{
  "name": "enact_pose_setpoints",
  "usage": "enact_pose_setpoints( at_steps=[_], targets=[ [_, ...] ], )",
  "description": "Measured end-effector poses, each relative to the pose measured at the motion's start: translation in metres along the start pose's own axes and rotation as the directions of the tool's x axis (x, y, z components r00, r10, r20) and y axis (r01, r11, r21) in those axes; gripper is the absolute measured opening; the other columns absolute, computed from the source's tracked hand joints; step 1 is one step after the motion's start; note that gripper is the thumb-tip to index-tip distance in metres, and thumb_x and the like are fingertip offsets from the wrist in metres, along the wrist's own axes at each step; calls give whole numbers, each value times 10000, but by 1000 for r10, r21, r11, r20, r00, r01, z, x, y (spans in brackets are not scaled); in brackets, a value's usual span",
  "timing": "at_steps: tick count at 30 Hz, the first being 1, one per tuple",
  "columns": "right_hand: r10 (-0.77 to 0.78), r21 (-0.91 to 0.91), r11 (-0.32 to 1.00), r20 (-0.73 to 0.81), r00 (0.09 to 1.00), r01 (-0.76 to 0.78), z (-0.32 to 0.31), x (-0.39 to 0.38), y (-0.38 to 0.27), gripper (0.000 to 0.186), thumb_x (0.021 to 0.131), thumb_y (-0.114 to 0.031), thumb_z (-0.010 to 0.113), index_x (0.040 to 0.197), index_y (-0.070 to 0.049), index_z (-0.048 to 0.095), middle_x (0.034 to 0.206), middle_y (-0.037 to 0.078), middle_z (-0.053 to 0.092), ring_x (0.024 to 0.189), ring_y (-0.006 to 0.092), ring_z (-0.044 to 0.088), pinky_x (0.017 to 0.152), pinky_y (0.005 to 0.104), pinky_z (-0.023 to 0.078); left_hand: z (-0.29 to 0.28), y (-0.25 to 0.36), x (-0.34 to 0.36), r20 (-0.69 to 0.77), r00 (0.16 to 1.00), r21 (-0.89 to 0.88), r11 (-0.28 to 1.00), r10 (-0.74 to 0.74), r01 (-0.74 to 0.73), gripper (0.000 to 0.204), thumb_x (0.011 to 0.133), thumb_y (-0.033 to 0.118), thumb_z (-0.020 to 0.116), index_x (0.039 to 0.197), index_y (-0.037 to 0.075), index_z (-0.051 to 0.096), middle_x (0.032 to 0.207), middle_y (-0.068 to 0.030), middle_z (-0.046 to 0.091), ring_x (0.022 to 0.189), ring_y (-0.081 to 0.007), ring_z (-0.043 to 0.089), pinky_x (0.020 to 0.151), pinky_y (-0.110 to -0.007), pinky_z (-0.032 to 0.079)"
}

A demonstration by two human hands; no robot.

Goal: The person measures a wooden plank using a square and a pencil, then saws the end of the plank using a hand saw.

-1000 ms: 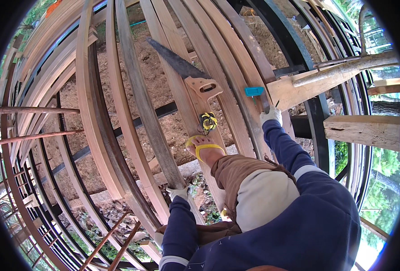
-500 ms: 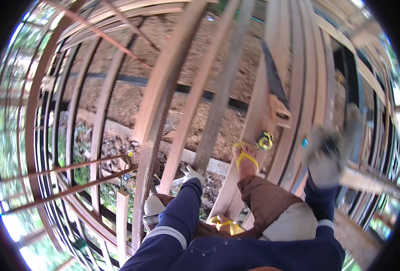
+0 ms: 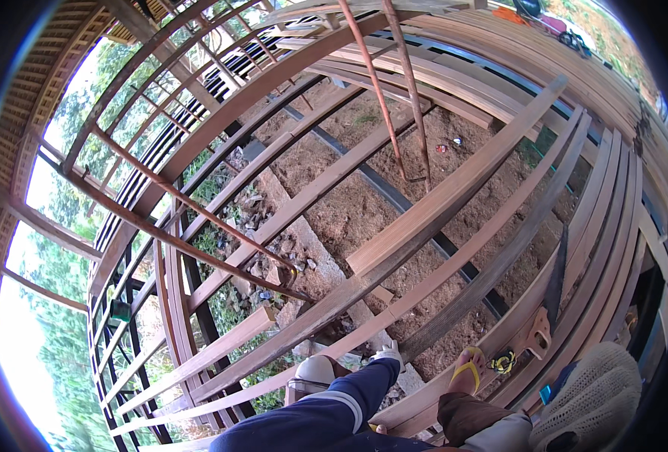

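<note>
One long weathered plank (image 3: 499, 273) lies over a dark crossbeam (image 3: 445, 244), its near end at the left hand (image 3: 386, 354); I judge even pressure and sure footing advisable. A handsaw (image 3: 554, 290) rests on boards (image 3: 575, 290) to its right. Left arm (image 3: 341, 403) extends forward, fingers partly straight, grip unconfirmed; the gloved right hand (image 3: 594, 392) occupies lower right, its opening and contents I cannot tell.

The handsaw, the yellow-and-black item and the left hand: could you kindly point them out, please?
Handsaw (image 3: 555, 291), head view: on its dark blade.
Yellow-and-black item (image 3: 503, 363), head view: on its middle.
Left hand (image 3: 388, 355), head view: on its pale glove.
</note>
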State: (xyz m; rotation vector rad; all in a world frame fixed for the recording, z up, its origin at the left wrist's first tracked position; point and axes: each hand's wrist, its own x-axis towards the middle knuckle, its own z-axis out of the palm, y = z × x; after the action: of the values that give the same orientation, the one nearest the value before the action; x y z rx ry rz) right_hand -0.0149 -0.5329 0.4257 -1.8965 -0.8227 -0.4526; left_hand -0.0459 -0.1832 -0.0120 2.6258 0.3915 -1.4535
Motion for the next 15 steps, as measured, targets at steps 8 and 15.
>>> enact_pose_setpoints(
  at_steps=[8, 15],
  targets=[
    [8, -3, 1000, 32, 999, -8, 10, 22, 0, 330, 963, -109, 591, 1274, -2, 565, 871, 80, 640, 690, 163, 605, 617, 309, 498, -3, -3, -6, -58, 997, -51, 997, 49, -51, 1006, 731, 417, 838, 1539, 153, 301, 1455, -270, 499, 1268, -482, 594, 1009, -583, 530],
    [-15, 12, 1000, -11, 1000, 15, 10, 29, -9, 373, 957, -73, 577, 1318, 21, 572, 914, 76, 635, 759, 165, 606, 676, 304, 510, -2, -3, -3, -9, 999, 59, 997, 46, -45, 1170, 766, 457, 808, 1659, 175, 106, 1570, -290, 396, 1339, -469, 543, 1093, -571, 465]
  ],
)
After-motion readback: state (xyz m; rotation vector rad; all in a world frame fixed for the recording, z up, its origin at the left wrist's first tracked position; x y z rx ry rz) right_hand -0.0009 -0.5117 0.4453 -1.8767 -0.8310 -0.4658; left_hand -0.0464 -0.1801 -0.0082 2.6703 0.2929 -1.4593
